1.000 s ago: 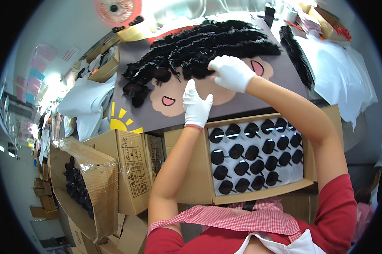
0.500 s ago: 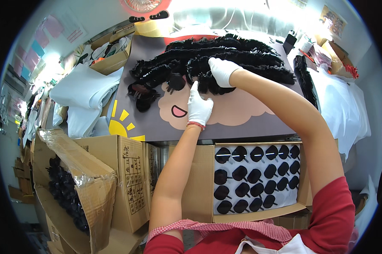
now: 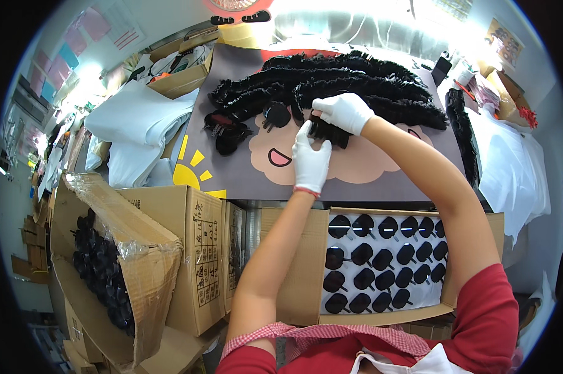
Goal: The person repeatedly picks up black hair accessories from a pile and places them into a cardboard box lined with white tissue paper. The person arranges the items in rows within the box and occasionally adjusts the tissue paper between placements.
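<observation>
My right hand (image 3: pixel 347 113), in a white glove, pinches a short black fringed piece (image 3: pixel 330 132) at the front of the pile, its fringe hanging down. Below and to the left is my gloved left hand (image 3: pixel 310 165), its forefinger stretched up to the piece's left edge and its thumb held apart. Long black fringed strips (image 3: pixel 368 81) lie in rows behind both hands on a printed mat (image 3: pixel 203 156). Left of my hands, a round black piece with short prongs (image 3: pixel 277 116) rests on the mat, with more dark pieces (image 3: pixel 231 134) beyond it.
An open carton (image 3: pixel 294 265) in front holds rows of flat black discs with stems on white sheet. At left, a torn carton (image 3: pixel 150 249) contains dark pieces. White sheets (image 3: pixel 138 124) lie at left; another black strip (image 3: pixel 461 137) and white plastic (image 3: pixel 509 168) are at right.
My right hand has moved down toward my left and now draws the short black fringed piece away from the rows. The whole view has shifted slightly to the right.
</observation>
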The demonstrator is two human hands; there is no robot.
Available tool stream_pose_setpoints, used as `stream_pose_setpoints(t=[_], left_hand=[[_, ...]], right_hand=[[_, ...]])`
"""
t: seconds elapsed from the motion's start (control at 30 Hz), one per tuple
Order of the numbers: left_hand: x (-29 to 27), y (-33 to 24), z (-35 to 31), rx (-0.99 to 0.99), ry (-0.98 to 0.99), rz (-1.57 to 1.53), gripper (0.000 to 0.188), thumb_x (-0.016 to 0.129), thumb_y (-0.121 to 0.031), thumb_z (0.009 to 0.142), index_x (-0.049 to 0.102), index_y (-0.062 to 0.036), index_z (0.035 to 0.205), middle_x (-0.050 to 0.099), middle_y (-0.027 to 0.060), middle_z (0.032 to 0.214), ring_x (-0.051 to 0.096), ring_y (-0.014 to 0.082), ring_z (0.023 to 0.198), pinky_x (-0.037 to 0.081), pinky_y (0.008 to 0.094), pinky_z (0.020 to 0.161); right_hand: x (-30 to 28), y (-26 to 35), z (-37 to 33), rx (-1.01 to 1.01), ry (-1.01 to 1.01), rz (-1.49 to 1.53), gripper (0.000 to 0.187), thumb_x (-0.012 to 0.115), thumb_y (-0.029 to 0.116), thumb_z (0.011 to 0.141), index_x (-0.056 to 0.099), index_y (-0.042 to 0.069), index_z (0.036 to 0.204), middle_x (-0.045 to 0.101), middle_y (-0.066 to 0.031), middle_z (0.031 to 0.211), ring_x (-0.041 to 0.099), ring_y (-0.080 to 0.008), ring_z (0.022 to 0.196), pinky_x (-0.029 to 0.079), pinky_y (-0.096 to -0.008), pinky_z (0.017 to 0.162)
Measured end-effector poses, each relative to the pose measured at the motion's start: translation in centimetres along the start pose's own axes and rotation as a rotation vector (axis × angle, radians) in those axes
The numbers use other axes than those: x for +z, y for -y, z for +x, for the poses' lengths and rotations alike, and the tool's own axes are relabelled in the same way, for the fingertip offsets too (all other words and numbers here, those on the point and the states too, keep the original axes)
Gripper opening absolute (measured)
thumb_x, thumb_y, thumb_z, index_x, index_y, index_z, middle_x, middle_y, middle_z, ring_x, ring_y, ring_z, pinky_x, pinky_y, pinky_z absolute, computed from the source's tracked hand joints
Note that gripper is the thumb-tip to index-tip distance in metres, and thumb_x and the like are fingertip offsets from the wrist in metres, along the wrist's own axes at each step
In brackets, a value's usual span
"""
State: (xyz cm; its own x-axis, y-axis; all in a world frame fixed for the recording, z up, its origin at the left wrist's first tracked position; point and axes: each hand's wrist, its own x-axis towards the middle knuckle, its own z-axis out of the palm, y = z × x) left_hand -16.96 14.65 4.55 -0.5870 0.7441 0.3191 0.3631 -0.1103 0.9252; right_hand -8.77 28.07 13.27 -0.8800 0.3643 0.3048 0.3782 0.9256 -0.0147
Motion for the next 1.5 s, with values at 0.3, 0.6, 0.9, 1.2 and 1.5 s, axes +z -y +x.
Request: stream_pose_setpoints(t=[0.3,0.6,0.9,1.2,1.5], left_hand=[[0.8,-9.9,-10.7,-0.292,-0.131,-0.930,0.078,0.070,-0.010,0.088,0.025,-0.0083,0.152,0.047,0.0064,0.135,0.051,0.0179,0.118,0.044,0.0325,0.103],[0.4,-10.2,-23.3,-0.672,0.423,-1.241,0.054,0.056,-0.032,0.097,0.035,-0.0190,0.145,0.053,0.0072,0.131,0.054,0.0238,0.119,0.045,0.0416,0.101],[1.6,-11.6,-27.0,-1.201,1.074,-0.934,0.078,0.066,-0.010,0.087,0.026,-0.0126,0.153,0.053,0.0123,0.131,0.060,0.0218,0.110,0.053,0.0331,0.090],[1.4,-10.0,-27.6,-1.593,0.986,-1.051,0.064,0.063,-0.029,0.091,0.035,-0.0238,0.148,0.053,0.0118,0.134,0.058,0.0260,0.109,0.055,0.0418,0.084],[4.9,-12.9,-28.7,-1.195,1.224,-0.900,0.080,0.071,-0.019,0.086,0.027,-0.0082,0.152,0.049,0.0135,0.139,0.056,0.0235,0.117,0.045,0.0364,0.102]], right_hand=[[-3.5,11.0,-15.2,0.569,-0.407,0.762,0.019,0.054,0.023,0.099,0.053,0.004,0.096,0.057,-0.0199,0.077,0.057,-0.0414,0.071,0.048,-0.0396,0.065],[-9.3,13.5,-29.0,0.898,0.139,0.915,0.025,0.065,0.028,0.089,0.065,0.003,0.093,0.064,-0.0151,0.073,0.063,-0.0284,0.068,0.050,-0.0366,0.066],[-10.0,14.9,-43.5,1.146,0.423,1.006,0.032,0.076,0.028,0.080,0.070,-0.001,0.092,0.069,-0.0093,0.074,0.064,-0.0140,0.068,0.052,-0.0282,0.066],[-10.7,16.6,-52.2,1.129,0.405,0.241,0.017,0.068,0.022,0.082,0.071,0.006,0.084,0.069,-0.0151,0.080,0.067,-0.0326,0.079,0.053,-0.0413,0.074],[-15.8,15.3,-48.3,1.205,0.208,0.569,0.027,0.069,0.030,0.078,0.071,0.004,0.082,0.070,-0.0164,0.079,0.068,-0.0327,0.077,0.054,-0.0372,0.072]])
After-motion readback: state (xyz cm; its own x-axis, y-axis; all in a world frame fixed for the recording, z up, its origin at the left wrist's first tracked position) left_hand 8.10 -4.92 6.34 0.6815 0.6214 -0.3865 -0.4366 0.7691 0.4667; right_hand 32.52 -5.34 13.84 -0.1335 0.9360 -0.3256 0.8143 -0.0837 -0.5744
